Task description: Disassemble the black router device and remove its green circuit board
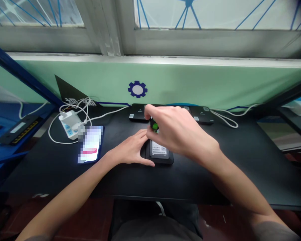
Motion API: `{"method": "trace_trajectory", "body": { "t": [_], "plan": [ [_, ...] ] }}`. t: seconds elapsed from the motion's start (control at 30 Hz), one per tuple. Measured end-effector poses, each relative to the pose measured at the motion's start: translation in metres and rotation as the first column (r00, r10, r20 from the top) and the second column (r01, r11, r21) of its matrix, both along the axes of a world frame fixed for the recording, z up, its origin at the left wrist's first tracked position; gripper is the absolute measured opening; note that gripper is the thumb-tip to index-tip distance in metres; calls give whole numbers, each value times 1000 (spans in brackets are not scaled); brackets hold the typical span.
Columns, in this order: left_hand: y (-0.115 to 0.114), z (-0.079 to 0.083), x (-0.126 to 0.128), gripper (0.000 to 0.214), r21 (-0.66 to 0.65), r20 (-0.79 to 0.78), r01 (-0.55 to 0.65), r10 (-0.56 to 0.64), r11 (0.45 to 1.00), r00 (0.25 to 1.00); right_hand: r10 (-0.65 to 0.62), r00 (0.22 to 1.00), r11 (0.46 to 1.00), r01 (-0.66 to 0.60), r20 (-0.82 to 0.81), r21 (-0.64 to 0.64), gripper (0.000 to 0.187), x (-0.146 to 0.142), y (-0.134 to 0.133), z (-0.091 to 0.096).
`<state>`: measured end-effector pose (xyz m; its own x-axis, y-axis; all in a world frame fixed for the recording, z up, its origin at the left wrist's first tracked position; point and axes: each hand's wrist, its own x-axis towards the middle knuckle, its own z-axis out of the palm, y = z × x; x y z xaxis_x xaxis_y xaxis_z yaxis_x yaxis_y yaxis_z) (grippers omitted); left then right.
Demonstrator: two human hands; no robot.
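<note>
While your right fingers (pixel 150 113) pinch a small green-and-black plug (pixel 155 126), your left fingers (pixel 146 162) lie spread open against the black device (pixel 163 158) just below the plug.

No wording is legible. The black unit (pixel 159 160) on the desk carries a white label (pixel 158 148) with a QR code and printed lines, too small to read. Two black boxes (pixel 137 112) each show a small QR sticker (pixel 131 116) and a faint white mark. The green wall bears a blue gear emblem (pixel 137 89). A black triangle (pixel 70 93) shows unreadable white lettering. The phone (pixel 90 144) screen is blurred.
</note>
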<state>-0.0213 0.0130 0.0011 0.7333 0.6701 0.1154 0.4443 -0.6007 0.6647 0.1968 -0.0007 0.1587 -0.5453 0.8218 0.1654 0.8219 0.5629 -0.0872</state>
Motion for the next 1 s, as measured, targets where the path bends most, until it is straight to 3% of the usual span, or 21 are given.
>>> {"method": "trace_trajectory", "body": {
  "t": [0.17, 0.27, 0.43, 0.5, 0.63, 0.77, 0.9, 1.0],
  "plan": [
    [-1, 4, 0, 120, -9, -27, -3, 2, 1000, 1000, -103, 993, 994, 100, 55, 42, 32, -5, 2, -1],
    [-1, 5, 0, 118, -1, -27, -6, 6, 1000, 1000, -91, 995, 996, 91, 35, 7, 25, -4, 3, -1],
    [-1, 1, -1, 111, 16, -16, -21, 21, 1000, 1000, 31, 998, 998, -34, -52, -53, 24, -3, 1, -1],
    [-2, 0, -1, 107, 5, -21, -29, 29, 1000, 999, 22, 999, 999, -23, -46, -29, 17, -5, 1, -3],
    [-2, 2, -2, 113, -6, -50, -5, 5, 1000, 999, -28, 1000, 1000, 28, -11, -2, 32, -7, 3, -6],
    [-2, 3, -2, 111, 23, -50, -4, 5, 1000, 999, -12, 999, 999, 10, -34, -51, 14, -3, 4, -3],
    [-3, 3, -1, 105, 30, -53, -8, 9, 1000, 999, -25, 999, 998, 23, -29, -56, 17, -5, 1, 0],
    [-3, 4, -1, 109, 9, -81, 2, -2, 1000, 997, -74, 997, 997, 74, 4, 7, 34, -8, 1, -3]
  ]
}}
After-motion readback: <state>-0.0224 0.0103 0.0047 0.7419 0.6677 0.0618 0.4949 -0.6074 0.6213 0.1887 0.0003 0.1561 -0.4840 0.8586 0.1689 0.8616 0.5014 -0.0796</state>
